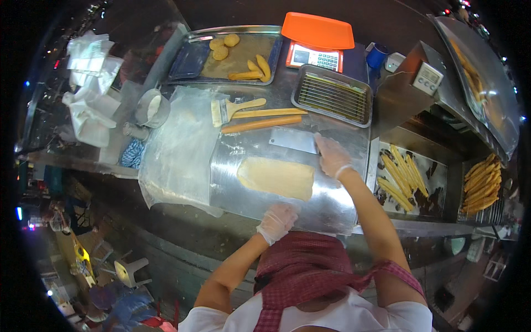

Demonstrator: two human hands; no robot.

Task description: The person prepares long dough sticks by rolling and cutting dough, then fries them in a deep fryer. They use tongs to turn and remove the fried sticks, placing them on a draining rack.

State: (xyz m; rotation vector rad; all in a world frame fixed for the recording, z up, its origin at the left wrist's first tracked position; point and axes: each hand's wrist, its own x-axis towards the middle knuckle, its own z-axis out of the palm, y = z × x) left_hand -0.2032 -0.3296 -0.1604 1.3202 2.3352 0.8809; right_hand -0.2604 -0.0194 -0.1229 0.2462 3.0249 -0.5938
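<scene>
A flattened slab of dough (276, 177) lies on the steel worktop in front of me. Beyond it is a cleaver (293, 140) with a broad metal blade, flat on the steel. My right hand (332, 154), in a clear plastic glove, is at the cleaver's right end; its fingers hide the handle, and how firmly they close on it cannot be made out. My left hand (280, 218), gloved too, is curled near the worktop's front edge, below the dough, with no object visible in it. A wide brush (222, 112), a wooden stick (269, 113) and a rolling pin (262, 124) lie beyond the cleaver.
A plastic sheet (182, 145) covers the left side. Behind stand a pastry tray (172, 81), an orange scale (317, 33) and a rack tray (332, 95). At right, dough sticks (400, 172) lie in a fryer's oil, beside fried sticks (481, 184) on a rack. A metal bowl (153, 108) stands left.
</scene>
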